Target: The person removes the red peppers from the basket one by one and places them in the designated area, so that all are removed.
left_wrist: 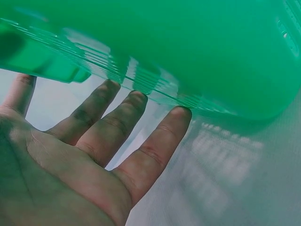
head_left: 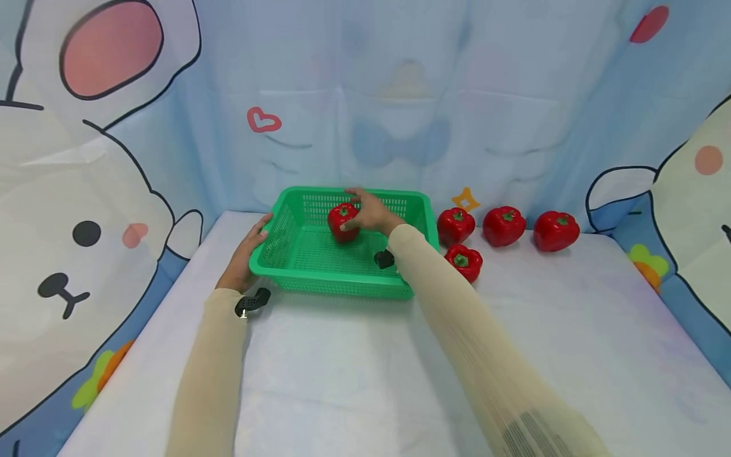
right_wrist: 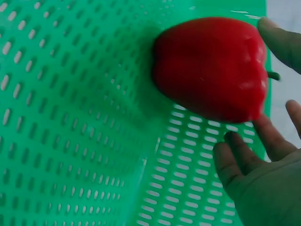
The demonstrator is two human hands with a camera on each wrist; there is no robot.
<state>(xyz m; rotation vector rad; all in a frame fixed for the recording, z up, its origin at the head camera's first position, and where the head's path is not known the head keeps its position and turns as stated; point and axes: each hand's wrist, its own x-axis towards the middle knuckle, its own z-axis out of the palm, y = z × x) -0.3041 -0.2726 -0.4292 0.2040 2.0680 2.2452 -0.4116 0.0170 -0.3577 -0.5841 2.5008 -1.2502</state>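
A green plastic basket (head_left: 331, 285) with slotted walls stands on the table. Inside it sits a red bell pepper (head_left: 341, 231), its stem pointing up. My right hand (head_left: 372, 214) is over this pepper, thumb and fingers spread around its stem end; in the right wrist view the thumb and one fingertip are at the edges of the pepper (right_wrist: 211, 70). Whether they press on it is hard to tell. My left hand (head_left: 242, 257) rests against the basket's left side, and the left wrist view shows its fingers (left_wrist: 153, 146) mostly straight, tips at the slotted wall (left_wrist: 221, 56).
Right of the basket, more red bell peppers stand on the white-covered table (head_left: 342, 381): one near pepper (head_left: 464, 262) close to the basket wall, and a row behind ending in a far-right pepper (head_left: 556, 231). A printed cartoon curtain (head_left: 400, 95) hangs behind the table.
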